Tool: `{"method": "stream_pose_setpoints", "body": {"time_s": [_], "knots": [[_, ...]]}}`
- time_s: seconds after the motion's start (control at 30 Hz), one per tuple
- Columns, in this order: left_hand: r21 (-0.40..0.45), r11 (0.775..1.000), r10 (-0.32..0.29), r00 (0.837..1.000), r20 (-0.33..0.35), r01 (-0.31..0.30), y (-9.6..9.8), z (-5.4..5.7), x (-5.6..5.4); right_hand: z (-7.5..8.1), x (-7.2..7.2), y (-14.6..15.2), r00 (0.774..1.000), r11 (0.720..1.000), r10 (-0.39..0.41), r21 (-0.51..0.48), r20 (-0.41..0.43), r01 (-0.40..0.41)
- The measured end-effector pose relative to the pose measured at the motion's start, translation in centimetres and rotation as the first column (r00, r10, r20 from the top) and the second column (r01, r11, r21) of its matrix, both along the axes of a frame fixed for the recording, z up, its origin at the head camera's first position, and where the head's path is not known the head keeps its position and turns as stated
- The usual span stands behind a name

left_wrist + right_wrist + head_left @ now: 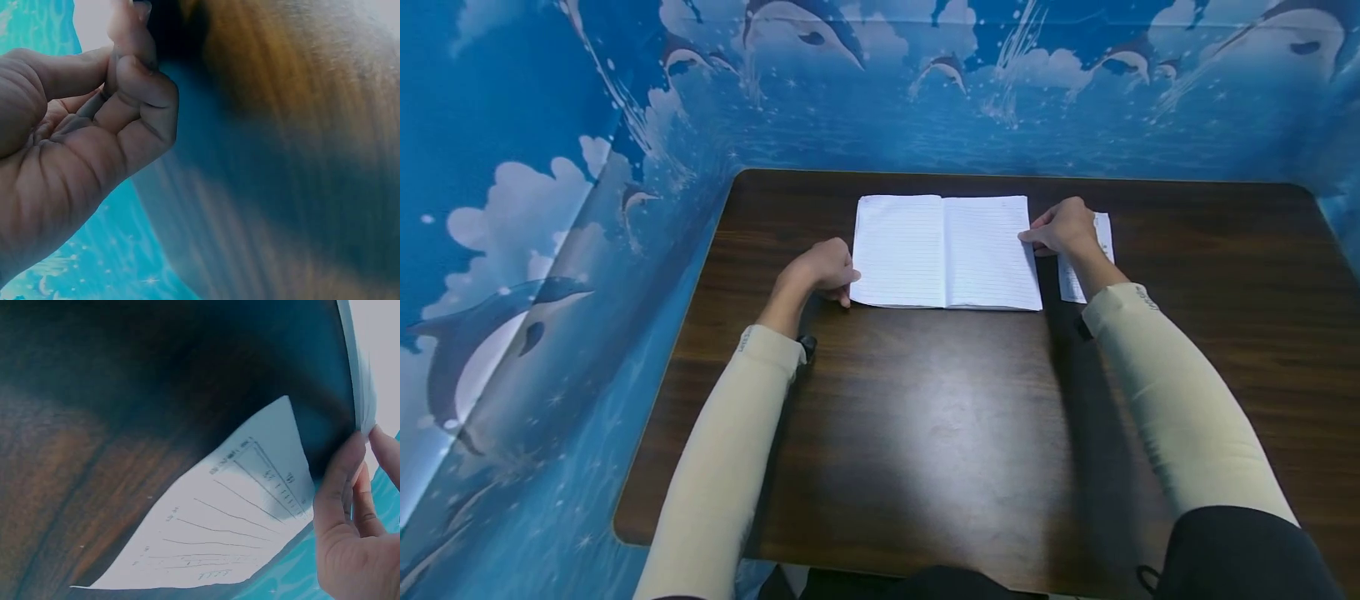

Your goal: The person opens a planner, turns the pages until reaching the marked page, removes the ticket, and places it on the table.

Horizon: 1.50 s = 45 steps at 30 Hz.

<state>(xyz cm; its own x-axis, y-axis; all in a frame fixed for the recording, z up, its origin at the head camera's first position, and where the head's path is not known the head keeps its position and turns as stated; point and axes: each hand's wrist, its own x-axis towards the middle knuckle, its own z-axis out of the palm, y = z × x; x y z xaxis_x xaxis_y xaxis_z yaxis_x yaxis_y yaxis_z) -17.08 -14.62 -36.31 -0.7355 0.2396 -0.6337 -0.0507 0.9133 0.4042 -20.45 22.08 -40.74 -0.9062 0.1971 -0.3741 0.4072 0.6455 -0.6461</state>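
An open notebook [898,250] with blank ruled pages lies at the back middle of the table. My left hand [823,268] pinches its left edge near the lower corner. In the left wrist view the left hand [94,112] has its thumb against the index finger and the other fingers curled. My right hand [1063,227] grips the right edge of the notebook between thumb and fingers. In the right wrist view the right hand [356,506] pinches the stacked pages of the notebook [362,375]. A printed paper slip [231,519] lies beneath and beside the right hand.
The dark wooden table [925,433] has rounded corners. Blue dolphin-print cloth [850,117] hangs behind it and along the left side. The paper slip [1071,279] sits just right of the notebook, partly covered by the right wrist.
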Motion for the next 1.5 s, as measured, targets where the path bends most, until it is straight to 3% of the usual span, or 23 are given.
{"method": "stream_pose_setpoints", "body": {"time_s": [0.27,0.6,0.87,1.07,1.27,1.5], "knots": [[-0.018,1.000,-0.006,0.999,-0.052,0.005,0.6,2.8,-0.6,-0.3,-0.7,-0.3,1.000,1.000,-0.014,-0.017,-0.007,0.014],[-0.073,0.997,-0.029,0.992,-0.126,0.020,2.2,7.6,-1.0,-0.4,-1.3,-2.1,0.999,0.998,-0.022,-0.059,-0.029,0.021],[-0.137,0.990,-0.060,0.977,-0.206,0.032,5.2,10.0,-0.3,-0.9,-0.8,-4.2,1.000,0.995,-0.029,-0.100,-0.002,0.028],[-0.139,0.990,-0.059,0.972,-0.229,0.027,8.2,11.5,0.3,-0.4,-0.8,-5.5,0.999,0.996,-0.009,-0.084,-0.048,0.005],[-0.113,0.985,-0.153,0.966,-0.206,0.132,10.8,11.3,0.4,0.3,-0.8,-6.6,0.999,0.997,-0.007,-0.073,-0.044,0.004],[-0.049,0.974,-0.228,0.956,-0.186,0.223,13.9,7.9,0.1,0.5,-1.0,-7.0,0.997,0.996,-0.014,-0.085,-0.071,0.008]]}}
